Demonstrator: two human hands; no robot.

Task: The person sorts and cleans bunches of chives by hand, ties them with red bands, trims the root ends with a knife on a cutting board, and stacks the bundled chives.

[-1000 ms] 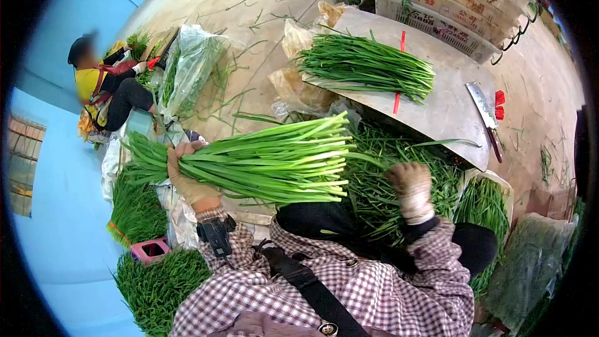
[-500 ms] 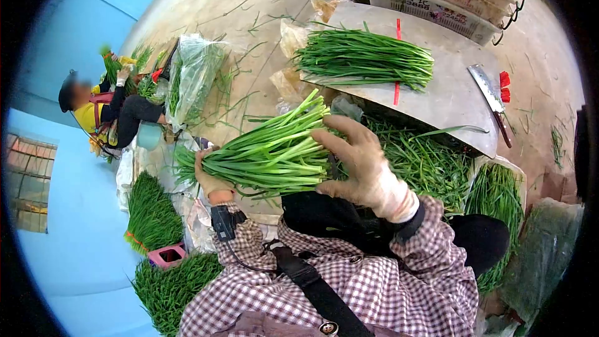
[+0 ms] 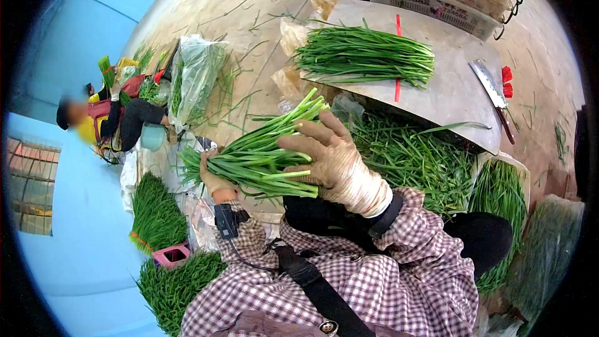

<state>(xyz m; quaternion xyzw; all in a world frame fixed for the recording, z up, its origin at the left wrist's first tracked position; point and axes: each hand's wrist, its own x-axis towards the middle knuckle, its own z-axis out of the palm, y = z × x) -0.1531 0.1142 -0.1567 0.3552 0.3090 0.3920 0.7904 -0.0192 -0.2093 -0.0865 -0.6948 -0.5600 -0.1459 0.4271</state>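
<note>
My left hand (image 3: pixel 215 178), in a light glove, is wrapped round the leafy end of a bunch of long green stalks (image 3: pixel 265 150). The pale cut ends point up and to the right. My right hand (image 3: pixel 337 165), gloved and dirty at the fingers, lies against the pale-end side of this bunch with its fingers spread. Its thumb is partly hidden. On the grey board (image 3: pixel 458 109) ahead rests another bunch (image 3: pixel 368 56), lying across a red strip (image 3: pixel 397 90).
A cleaver (image 3: pixel 490 87) lies at the board's right edge beside red ties (image 3: pixel 506 81). Stacked crates (image 3: pixel 430 6) stand behind. Loose greens (image 3: pixel 418 162) fill the space below the board. A co-worker (image 3: pixel 93 122) sits at the far left. A pink box (image 3: pixel 171 254) is near bundled greens (image 3: pixel 156 212).
My right hand has come from the right onto the held bunch, its fingers now spread against it. The held bunch is tilted more upward. The co-worker has raised a small bunch.
</note>
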